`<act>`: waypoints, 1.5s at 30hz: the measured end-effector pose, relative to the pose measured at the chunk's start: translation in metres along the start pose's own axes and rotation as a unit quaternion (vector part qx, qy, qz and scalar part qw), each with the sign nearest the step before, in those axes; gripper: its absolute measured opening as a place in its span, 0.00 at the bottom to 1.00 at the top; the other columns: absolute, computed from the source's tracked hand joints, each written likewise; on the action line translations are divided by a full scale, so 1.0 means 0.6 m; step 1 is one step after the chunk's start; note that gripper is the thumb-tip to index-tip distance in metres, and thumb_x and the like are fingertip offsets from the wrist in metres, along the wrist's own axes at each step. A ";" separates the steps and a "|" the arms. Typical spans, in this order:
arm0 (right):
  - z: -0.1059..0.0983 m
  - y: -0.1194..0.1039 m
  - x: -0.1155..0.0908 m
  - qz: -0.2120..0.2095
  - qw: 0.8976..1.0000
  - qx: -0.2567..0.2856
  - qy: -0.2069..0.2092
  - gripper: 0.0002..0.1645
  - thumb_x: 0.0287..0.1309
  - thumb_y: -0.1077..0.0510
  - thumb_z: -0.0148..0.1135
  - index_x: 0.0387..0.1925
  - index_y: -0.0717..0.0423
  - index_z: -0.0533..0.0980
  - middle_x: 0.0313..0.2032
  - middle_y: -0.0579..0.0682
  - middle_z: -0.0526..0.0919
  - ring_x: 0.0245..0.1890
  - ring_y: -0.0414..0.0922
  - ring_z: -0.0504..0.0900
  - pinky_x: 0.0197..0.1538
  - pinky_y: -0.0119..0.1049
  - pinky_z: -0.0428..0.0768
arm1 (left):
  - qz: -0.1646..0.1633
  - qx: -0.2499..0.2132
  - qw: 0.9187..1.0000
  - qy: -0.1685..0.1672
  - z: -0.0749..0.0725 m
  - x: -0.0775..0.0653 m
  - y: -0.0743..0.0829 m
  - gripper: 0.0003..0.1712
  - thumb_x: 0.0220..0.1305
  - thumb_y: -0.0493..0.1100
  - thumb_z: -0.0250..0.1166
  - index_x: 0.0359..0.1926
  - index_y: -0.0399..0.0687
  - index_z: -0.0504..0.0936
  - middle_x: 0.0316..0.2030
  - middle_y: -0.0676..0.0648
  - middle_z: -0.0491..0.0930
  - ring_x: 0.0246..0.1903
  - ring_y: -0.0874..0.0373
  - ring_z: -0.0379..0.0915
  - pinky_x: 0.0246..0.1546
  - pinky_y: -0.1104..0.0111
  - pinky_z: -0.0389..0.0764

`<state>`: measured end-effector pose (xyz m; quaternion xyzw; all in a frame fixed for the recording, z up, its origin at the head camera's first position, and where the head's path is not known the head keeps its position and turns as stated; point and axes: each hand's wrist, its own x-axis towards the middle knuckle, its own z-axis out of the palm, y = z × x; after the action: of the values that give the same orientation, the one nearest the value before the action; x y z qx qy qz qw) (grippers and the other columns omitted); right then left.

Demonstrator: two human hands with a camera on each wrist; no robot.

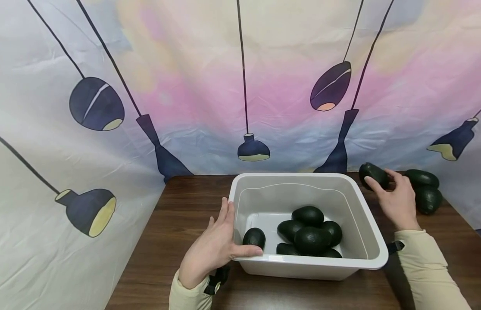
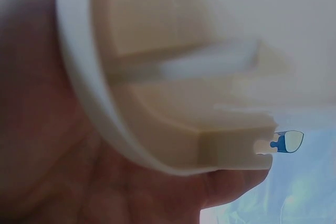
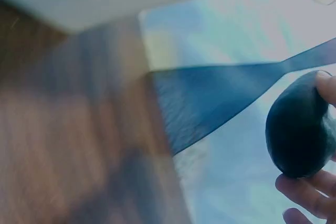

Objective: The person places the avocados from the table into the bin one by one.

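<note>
My right hand (image 1: pixel 399 201) holds a dark green avocado (image 1: pixel 374 175) between thumb and fingers, raised near the table's back edge, right of the bin. In the right wrist view, that avocado (image 3: pixel 296 127) shows against the backdrop. A white plastic bin (image 1: pixel 366 215) stands in the middle, with a heap of several avocados (image 1: pixel 312 240) inside and one lone avocado (image 1: pixel 254 238) at its front left. My left hand (image 1: pixel 213 245) rests on the bin's front left corner, fingers straight along the left side and thumb across the front rim. The left wrist view shows the bin's underside (image 2: pixel 157 124) against the palm.
Two more avocados (image 1: pixel 427 199) lie on the brown wooden table (image 1: pixel 186 215) just beyond my right hand. Behind the table hangs a cloth backdrop (image 1: pixel 201 86) printed with lamps.
</note>
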<state>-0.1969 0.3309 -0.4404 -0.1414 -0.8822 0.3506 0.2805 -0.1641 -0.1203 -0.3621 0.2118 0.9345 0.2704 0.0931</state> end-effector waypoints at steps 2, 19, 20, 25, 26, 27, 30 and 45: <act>-0.009 -0.015 0.000 0.006 1.000 0.014 0.012 0.41 0.61 0.42 0.62 0.68 0.61 0.66 0.55 0.68 0.70 0.50 0.60 0.71 0.44 0.47 0.69 | -0.001 0.001 1.000 0.001 0.000 -0.001 0.000 0.77 0.40 0.76 0.69 0.74 0.31 0.42 0.74 0.33 0.32 0.71 0.34 0.43 0.67 0.41 0.50; -0.083 -0.115 -0.014 -0.017 0.982 0.164 0.088 0.24 0.63 0.54 0.62 0.61 0.49 0.76 0.39 0.36 0.75 0.38 0.33 0.74 0.40 0.23 0.66 | 0.000 0.008 1.000 0.001 -0.002 0.001 0.001 0.77 0.40 0.76 0.69 0.74 0.31 0.43 0.74 0.32 0.33 0.72 0.39 0.43 0.67 0.41 0.52; -0.085 -0.119 -0.015 -0.025 0.981 0.169 0.090 0.24 0.63 0.56 0.63 0.61 0.50 0.76 0.39 0.37 0.76 0.38 0.33 0.75 0.40 0.23 0.66 | 0.000 0.007 1.000 0.001 -0.002 0.001 0.000 0.77 0.41 0.76 0.69 0.74 0.31 0.43 0.74 0.32 0.33 0.72 0.39 0.44 0.67 0.41 0.52; -0.093 -0.132 -0.022 -0.052 0.978 0.184 0.087 0.24 0.62 0.60 0.62 0.60 0.51 0.76 0.41 0.37 0.77 0.39 0.33 0.76 0.41 0.21 0.67 | 0.001 0.006 1.000 0.000 -0.003 0.001 0.000 0.76 0.41 0.76 0.69 0.74 0.31 0.43 0.74 0.32 0.33 0.72 0.39 0.44 0.67 0.41 0.51; -0.095 -0.134 -0.024 -0.055 0.978 0.184 0.086 0.24 0.62 0.60 0.62 0.60 0.51 0.76 0.41 0.37 0.78 0.40 0.34 0.76 0.41 0.21 0.67 | 0.000 0.006 1.000 -0.002 -0.002 0.001 0.000 0.76 0.41 0.76 0.69 0.74 0.31 0.43 0.74 0.32 0.33 0.72 0.39 0.44 0.67 0.41 0.51; -0.097 -0.136 -0.025 -0.057 0.978 0.183 0.085 0.24 0.62 0.61 0.62 0.61 0.51 0.76 0.42 0.37 0.78 0.40 0.33 0.76 0.41 0.21 0.67 | 0.000 0.005 1.000 -0.002 -0.002 0.001 0.000 0.76 0.41 0.76 0.68 0.74 0.31 0.43 0.74 0.32 0.33 0.72 0.39 0.43 0.67 0.41 0.51; -0.103 -0.142 -0.030 -0.063 0.979 0.179 0.080 0.25 0.62 0.61 0.62 0.61 0.50 0.76 0.42 0.37 0.78 0.40 0.33 0.76 0.40 0.22 0.67 | -0.001 0.004 1.000 -0.004 -0.002 0.000 0.001 0.76 0.41 0.76 0.68 0.75 0.32 0.42 0.74 0.33 0.32 0.72 0.40 0.43 0.67 0.41 0.51; -0.123 -0.169 -0.052 -0.132 0.988 0.059 -0.059 0.39 0.57 0.57 0.69 0.69 0.35 0.67 0.52 0.39 0.68 0.43 0.31 0.71 0.37 0.19 0.66 | 0.003 0.005 1.000 0.003 0.000 0.003 -0.001 0.76 0.42 0.75 0.69 0.74 0.30 0.42 0.74 0.31 0.33 0.71 0.37 0.44 0.67 0.41 0.52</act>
<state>-0.1333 0.2841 -0.3380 0.0137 -0.8860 0.3693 0.2800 -0.1661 -0.1200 -0.3625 0.2143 0.9354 0.2668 0.0889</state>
